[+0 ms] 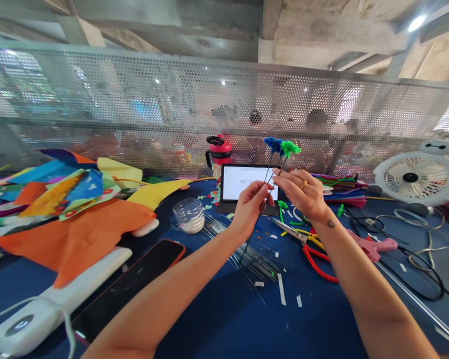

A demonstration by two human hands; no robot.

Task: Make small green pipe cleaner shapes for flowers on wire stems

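Note:
Two small fuzzy flowers, a blue flower (272, 144) and a green flower (290, 148), stand up on thin dark wire stems in front of me. My left hand (251, 205) is closed around the stems below the blooms, and their lower ends slant down past it. Higher up, my right hand (302, 192), with a ring on one finger, pinches the stems just under the flower heads. Below my hands, a loose bundle of thin wires (260, 264) lies on the dark blue tabletop. The fingers partly hide where the stems cross.
Scissors (306, 239) with red and yellow handles and a pink glue gun (374, 245) lie at right, near a white fan (411, 177). A tablet (234, 182), clear cup (189, 215) and pink tumbler (220, 149) stand behind. Orange sheets (78, 234) and a phone (130, 289) lie left.

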